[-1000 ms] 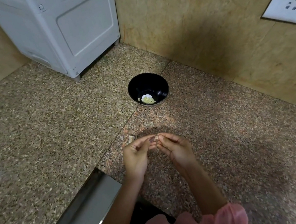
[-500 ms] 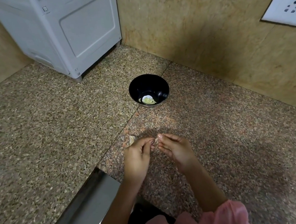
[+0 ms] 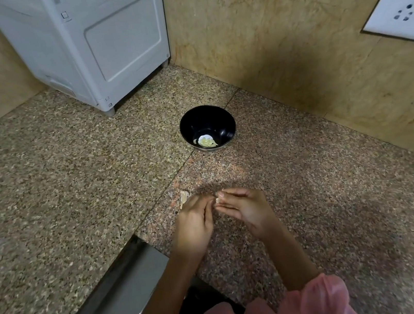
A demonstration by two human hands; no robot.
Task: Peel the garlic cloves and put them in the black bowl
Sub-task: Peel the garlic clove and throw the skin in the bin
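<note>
Leave the dry scrap of garlic skin (image 3: 184, 195) on the speckled stone counter (image 3: 72, 205), just left of the fingers (image 3: 208, 206). With bent fingers of left hand (image 3: 196, 225) and right hand (image 3: 249, 209), pinching one small pale garlic clove (image 3: 217, 200). Peel gently, no squashing. Then drop ahead, into the round black bowl (image 3: 221, 119).

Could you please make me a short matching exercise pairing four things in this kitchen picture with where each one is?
Things:
1. black bowl
2. garlic clove
3. white appliance
4. wall socket

Places:
A. on the wall at the right
B. in the far corner of the counter
C. pinched between the left hand and the right hand
D. standing in the open beyond both hands

Pairs: 1-D, 2-C, 3-B, 4-A.
</note>
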